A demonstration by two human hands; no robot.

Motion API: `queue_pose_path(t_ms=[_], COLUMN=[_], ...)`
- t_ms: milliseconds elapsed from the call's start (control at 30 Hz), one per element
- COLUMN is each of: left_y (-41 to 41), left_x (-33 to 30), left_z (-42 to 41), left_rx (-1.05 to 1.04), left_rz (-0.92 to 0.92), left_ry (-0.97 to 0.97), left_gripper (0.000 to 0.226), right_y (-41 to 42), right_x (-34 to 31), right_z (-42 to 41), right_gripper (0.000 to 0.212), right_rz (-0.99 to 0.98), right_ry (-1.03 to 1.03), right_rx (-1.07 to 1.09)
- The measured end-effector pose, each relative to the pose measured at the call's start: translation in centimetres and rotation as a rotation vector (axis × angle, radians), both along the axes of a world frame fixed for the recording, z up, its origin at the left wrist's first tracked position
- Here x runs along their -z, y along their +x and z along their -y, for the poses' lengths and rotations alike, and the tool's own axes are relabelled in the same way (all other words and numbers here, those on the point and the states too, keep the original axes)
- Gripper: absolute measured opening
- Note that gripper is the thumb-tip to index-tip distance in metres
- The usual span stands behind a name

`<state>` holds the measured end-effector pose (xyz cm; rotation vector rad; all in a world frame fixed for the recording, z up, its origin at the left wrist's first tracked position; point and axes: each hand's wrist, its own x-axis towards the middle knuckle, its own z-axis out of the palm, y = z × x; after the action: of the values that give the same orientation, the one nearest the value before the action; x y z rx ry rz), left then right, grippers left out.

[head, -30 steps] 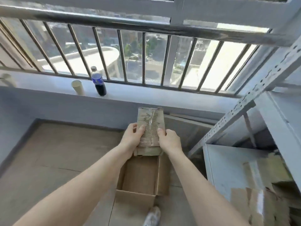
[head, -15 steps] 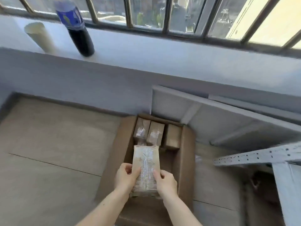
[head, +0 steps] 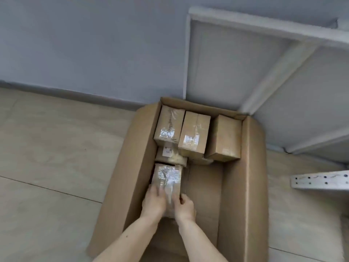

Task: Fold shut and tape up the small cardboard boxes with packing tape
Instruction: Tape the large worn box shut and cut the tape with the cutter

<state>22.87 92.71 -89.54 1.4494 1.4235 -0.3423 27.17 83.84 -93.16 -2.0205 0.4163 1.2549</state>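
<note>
The left hand (head: 153, 201) and right hand (head: 184, 206) gripped a taped small box (head: 167, 183) from both sides, low inside the big carton (head: 245, 167); three sealed boxes (head: 194, 136) stood behind; whether unsealed ones remained could not be seen.

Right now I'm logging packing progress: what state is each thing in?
Held small box: taped shut, gripped by both hands.
Left hand: grips it.
Right hand: grips it.
Big carton: open, partly filled.
Three back boxes: taped shut.
</note>
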Motion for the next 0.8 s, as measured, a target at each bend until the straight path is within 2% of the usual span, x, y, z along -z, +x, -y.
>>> queue_pose_path(t_ms=[133,200,267,400,633,800], left_y=[-0.1,-0.8,-1.0,-0.7,1.8,4.7], left_x=[-2.5,-3.2,-5.2,-10.9,-27.7,-41.2], left_z=[0.8,1.1,1.5,2.6,5.1,6.2], left_rx=[-0.025,-0.026,-0.031,-0.033,0.018,0.074], left_rz=[0.042,0.028,0.031,-0.001,0.013,0.099], left_ry=[-0.007,-0.008,-0.018,-0.026,-0.039,-0.017], left_gripper=[0.056,0.053,0.052,0.05,0.042,0.044], right_y=[-0.4,-0.4,-0.2,0.1,2.5,5.4], right_x=[-0.8,-2.0,-3.6,-8.8,-27.1,-42.4], right_z=[-0.7,-0.1,0.8,2.6,5.5,7.5], right_gripper=[0.055,0.057,0.048,0.016,0.015,0.016], right_rz=[-0.093,-0.091,-0.061,-0.02,0.044,0.191], right_ry=[0.072,0.058,0.071,0.089,0.153,0.212], right_rx=[-0.017,0.02,0.04,0.109,0.165,0.129])
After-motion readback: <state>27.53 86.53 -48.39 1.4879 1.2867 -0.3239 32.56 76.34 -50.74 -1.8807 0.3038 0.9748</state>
